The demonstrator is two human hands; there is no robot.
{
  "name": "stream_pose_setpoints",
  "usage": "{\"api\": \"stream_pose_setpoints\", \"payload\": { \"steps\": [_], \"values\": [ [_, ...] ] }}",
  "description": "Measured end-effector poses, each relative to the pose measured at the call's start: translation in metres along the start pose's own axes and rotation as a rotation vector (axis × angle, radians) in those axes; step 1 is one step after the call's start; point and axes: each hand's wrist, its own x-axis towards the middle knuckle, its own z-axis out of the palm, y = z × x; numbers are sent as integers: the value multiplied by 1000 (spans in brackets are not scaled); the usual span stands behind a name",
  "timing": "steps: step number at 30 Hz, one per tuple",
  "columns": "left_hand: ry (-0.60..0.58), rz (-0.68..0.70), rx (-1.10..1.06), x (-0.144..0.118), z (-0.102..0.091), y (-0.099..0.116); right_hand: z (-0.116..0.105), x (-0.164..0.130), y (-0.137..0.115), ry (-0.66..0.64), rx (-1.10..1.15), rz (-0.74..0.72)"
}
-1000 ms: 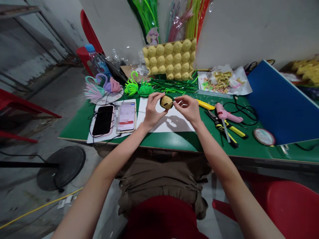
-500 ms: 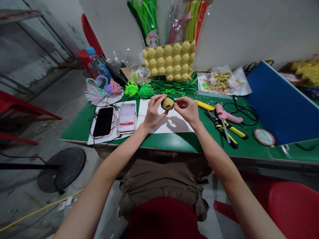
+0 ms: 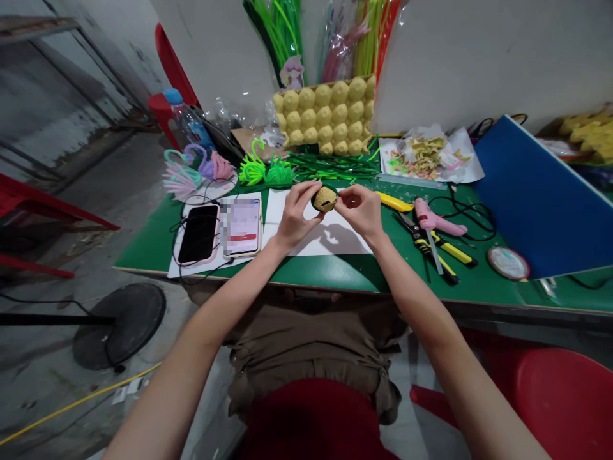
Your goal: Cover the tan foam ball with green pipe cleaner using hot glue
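Between my two hands is a small yellow egg-carton cup (image 3: 326,199) with a dark green strip around its rim, held above a white sheet of paper (image 3: 330,239). My left hand (image 3: 297,216) grips it from the left, thumb below and fingers above. From the right, my right hand (image 3: 358,212) pinches the edge of the cup with thumb and forefinger. A dark mark or slit shows on the cup's face. Just right of my right hand lies a yellow utility knife (image 3: 395,202).
Pliers (image 3: 445,255), a pink glue gun (image 3: 438,220) and a tape roll (image 3: 508,263) lie to the right, before a blue board (image 3: 546,198). Two phones (image 3: 198,234) lie left. Behind are green pipe cleaners (image 3: 335,167), pipe-cleaner swans (image 3: 191,169) and a yellow egg tray (image 3: 328,118).
The cup has turned and tipped slightly between my fingers, so its dark mark sits higher. Both hands stay in nearly the same place.
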Motion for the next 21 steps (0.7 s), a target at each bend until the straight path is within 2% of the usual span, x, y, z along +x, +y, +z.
{"api": "stream_pose_setpoints", "payload": {
  "steps": [13, 16, 21],
  "values": [
    [-11, 2, -75, -1, 2, -1, 0, -1, -1, 19, -38, -7],
    [-8, -57, -67, 0, 0, -1, -1, -1, -3, 14, 17, 7],
    [53, -207, -99, 2, -1, -6, -8, 1, -6, -80, 167, 72]
  ]
}}
